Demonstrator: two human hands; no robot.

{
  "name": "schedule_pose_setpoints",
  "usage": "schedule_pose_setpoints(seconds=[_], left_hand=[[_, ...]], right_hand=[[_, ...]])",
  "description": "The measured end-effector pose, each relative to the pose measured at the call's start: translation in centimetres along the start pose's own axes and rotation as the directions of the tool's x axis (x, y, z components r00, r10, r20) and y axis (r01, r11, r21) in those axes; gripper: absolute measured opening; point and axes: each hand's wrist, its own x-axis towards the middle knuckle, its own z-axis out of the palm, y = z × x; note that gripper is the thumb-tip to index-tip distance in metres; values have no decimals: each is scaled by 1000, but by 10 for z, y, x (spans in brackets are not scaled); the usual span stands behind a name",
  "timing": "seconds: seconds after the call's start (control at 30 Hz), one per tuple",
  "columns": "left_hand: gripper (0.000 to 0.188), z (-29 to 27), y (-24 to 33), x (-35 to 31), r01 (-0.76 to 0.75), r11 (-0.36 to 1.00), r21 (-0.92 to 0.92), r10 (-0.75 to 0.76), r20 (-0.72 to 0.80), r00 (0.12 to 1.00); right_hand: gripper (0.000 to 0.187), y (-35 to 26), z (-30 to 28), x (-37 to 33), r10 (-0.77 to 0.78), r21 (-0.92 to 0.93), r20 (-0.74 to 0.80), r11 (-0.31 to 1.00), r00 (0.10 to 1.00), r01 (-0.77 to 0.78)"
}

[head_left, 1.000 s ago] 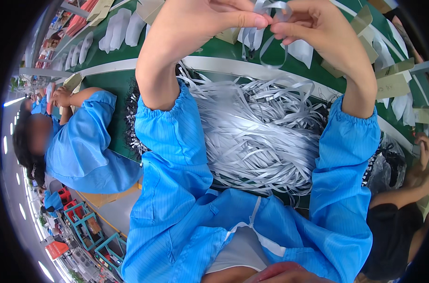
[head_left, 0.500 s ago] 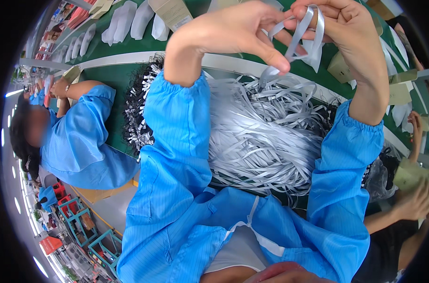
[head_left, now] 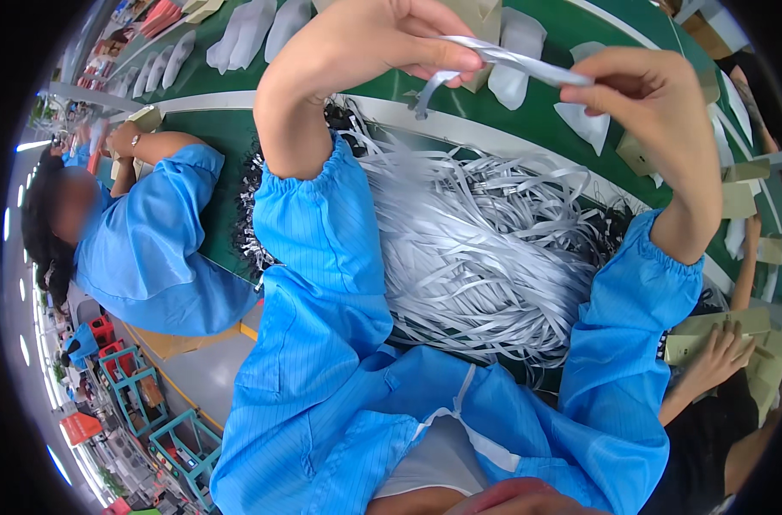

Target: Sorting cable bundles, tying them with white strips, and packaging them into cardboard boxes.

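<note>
Green worktop (head_left: pixel 562 30) curves across twelve o'clock. Near one o'clock, a silvery flat strap (head_left: pixel 532 65) spans my hands: my left hand (head_left: pixel 399 43) pinches it between thumb and fingers, and it runs just below three o'clock into the pinch of my right hand (head_left: pixel 644 90). A short tail (head_left: pixel 427 93) dangles toward seven o'clock from my left fingertips. I judge this as straightening the strap; the next move would call for an even pull. Toward six o'clock lies a strap heap (head_left: pixel 477 240); a blue-clad co-worker (head_left: pixel 163 249) is at nine.
</note>
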Motion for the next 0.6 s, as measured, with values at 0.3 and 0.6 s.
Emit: schedule_pose_setpoints(seconds=[0.3, 0.6], left_hand=[[17, 11, 16, 4, -84, 962, 261, 79, 29, 996], [21, 51, 2, -15, -338, 808, 481, 464, -168, 870]], right_hand=[[101, -13, 30, -8, -225, -114, 39, 967, 974, 228], [120, -33, 51, 11, -280, -93, -16, 956, 960, 277]])
